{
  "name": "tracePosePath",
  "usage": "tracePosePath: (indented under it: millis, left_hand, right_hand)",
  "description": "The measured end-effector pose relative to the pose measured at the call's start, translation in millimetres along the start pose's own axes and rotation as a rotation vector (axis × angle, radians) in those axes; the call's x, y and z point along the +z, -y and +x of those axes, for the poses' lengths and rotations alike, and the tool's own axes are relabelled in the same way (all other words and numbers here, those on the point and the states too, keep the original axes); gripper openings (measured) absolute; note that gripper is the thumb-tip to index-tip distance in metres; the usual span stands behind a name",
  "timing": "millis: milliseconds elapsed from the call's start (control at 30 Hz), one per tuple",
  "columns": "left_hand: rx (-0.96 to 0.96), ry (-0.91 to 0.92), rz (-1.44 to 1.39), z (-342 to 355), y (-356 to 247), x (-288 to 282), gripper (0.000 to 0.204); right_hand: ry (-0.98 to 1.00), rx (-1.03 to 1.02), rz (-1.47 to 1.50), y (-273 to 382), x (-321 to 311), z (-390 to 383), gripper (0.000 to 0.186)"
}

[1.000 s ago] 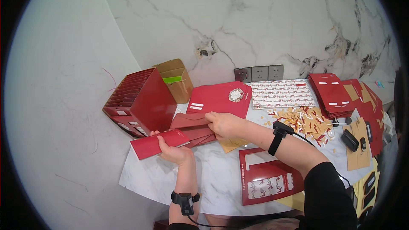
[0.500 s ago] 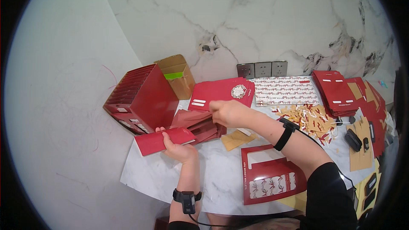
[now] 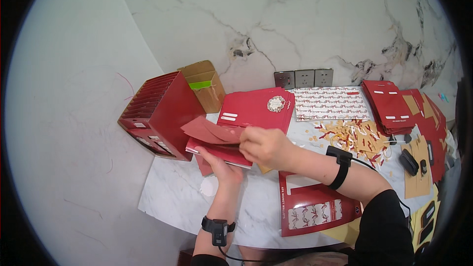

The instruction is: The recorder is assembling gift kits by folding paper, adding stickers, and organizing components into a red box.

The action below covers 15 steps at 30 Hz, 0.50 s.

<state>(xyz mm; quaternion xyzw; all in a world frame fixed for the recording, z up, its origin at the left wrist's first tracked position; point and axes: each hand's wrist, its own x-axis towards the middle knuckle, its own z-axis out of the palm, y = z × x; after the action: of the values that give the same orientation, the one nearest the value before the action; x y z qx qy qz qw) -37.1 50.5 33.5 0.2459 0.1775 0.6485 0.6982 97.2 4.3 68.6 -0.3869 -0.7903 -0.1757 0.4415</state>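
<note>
Across the palm of my left hand [image 3: 221, 169] lies a small stack of red card wallets [image 3: 227, 154] with pale edges. The thumb rests along its near side. Over it hangs a duller red paper envelope [image 3: 209, 130], slanting up to the left. My right hand [image 3: 266, 148] pinches the right end of this envelope, its fingertips partly hidden. Below my left wrist area, a white scalloped label [image 3: 209, 185] lies on the marble-patterned table [image 3: 167, 192]. Part of another red paper shows beneath the wallets.
A red box with slots [image 3: 165, 113] stands left, beside an open cardboard box [image 3: 211, 88]. Red folders [image 3: 251, 111], white patterned sheets [image 3: 331, 104] and loose paper tags [image 3: 357, 138] lie behind. A red window package [image 3: 315, 212] lies near my right forearm.
My left hand has moved right with the red wallets, under the right hand. My right hand has come down, holding the red envelope over the wallets. The white label has come into view.
</note>
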Motion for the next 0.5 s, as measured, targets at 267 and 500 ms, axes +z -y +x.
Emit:
tracePosePath:
  millis: [267, 500]
  left_hand:
    - [-0.064, 0.097, 0.003, -4.2, 1.1, -3.5, 0.069]
    - [-0.044, 0.126, 0.071, -5.1, 7.2, -3.8, 0.066]
  right_hand:
    - [0.085, 0.062, 0.088, 12.5, -9.8, -17.5, 0.013]
    - [-0.038, 0.382, 0.342, 11.5, -18.6, -12.2, 0.012]
